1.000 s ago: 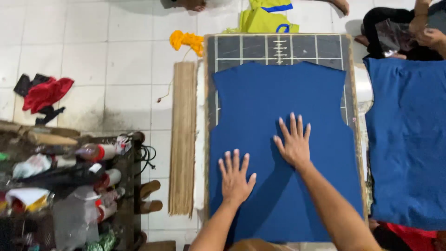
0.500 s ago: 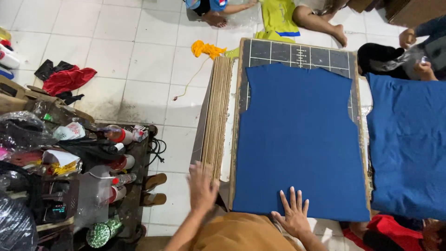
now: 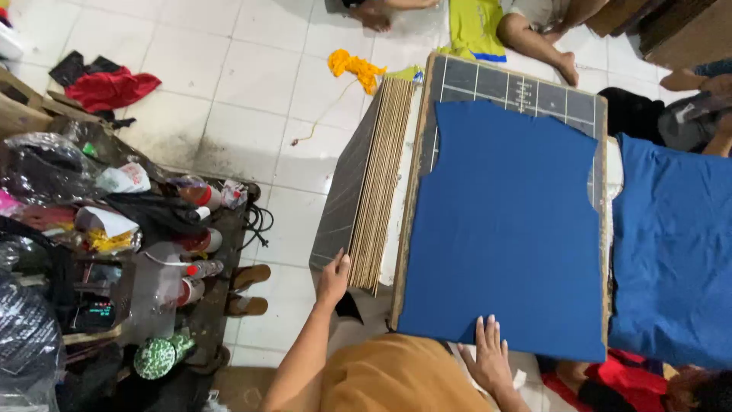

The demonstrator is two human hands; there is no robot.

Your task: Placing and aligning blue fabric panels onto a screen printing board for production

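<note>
A blue fabric panel (image 3: 507, 221) lies flat on a dark gridded board (image 3: 526, 88). My right hand (image 3: 488, 358) rests flat, fingers spread, on the panel's near edge. My left hand (image 3: 333, 278) touches the near end of a stack of thin boards (image 3: 381, 183) that stands on edge beside the table; its top board is a dark gridded one (image 3: 347, 198). My orange shirt fills the bottom middle of the head view.
More blue cloth (image 3: 675, 252) lies to the right. A cluttered low rack (image 3: 114, 244) with bottles and bags stands on the left. Red cloth (image 3: 110, 88), orange yarn (image 3: 354, 67) and sandals (image 3: 248, 290) lie on the tiled floor. Other people's legs (image 3: 537, 34) show at the top.
Both hands came off the middle of the blue panel. The right one drew back to its near edge, and the left one reached over to the stack of boards. The view swung left.
</note>
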